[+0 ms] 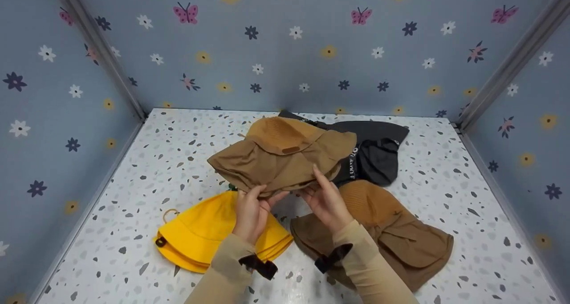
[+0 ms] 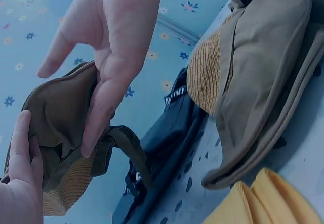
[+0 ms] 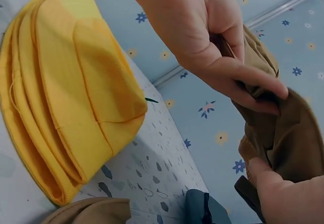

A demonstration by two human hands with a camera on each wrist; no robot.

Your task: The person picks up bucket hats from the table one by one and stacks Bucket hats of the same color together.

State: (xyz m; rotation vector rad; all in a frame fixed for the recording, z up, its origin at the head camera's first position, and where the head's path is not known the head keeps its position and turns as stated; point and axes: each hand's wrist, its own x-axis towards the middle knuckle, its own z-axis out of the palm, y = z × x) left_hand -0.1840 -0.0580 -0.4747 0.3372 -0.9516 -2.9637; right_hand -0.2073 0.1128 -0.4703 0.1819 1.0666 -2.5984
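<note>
Both hands hold a brown sun hat [image 1: 307, 166] with a tan ribbed crown and a wide, floppy cloth brim, raised above the table. My left hand [image 1: 252, 215] grips the brim's near edge at the left. At the right of that edge, my right hand [image 1: 328, 204] pinches the brim, thumb on top and fingers below. The hat's underside [image 2: 58, 107] faces the wrists in the left wrist view. A folded yellow bucket hat [image 1: 200, 233] lies below the left hand. Another brown sun hat [image 1: 414, 246] lies by the right forearm.
Behind the held hat lie black hats [image 1: 378, 159], one with white lettering on its band, partly hidden. The speckled white table [image 1: 467, 206] is bounded by blue flowered panels [image 1: 294, 50] at the back and sides. A cord loop [image 1: 169, 213] sticks out from the yellow hat.
</note>
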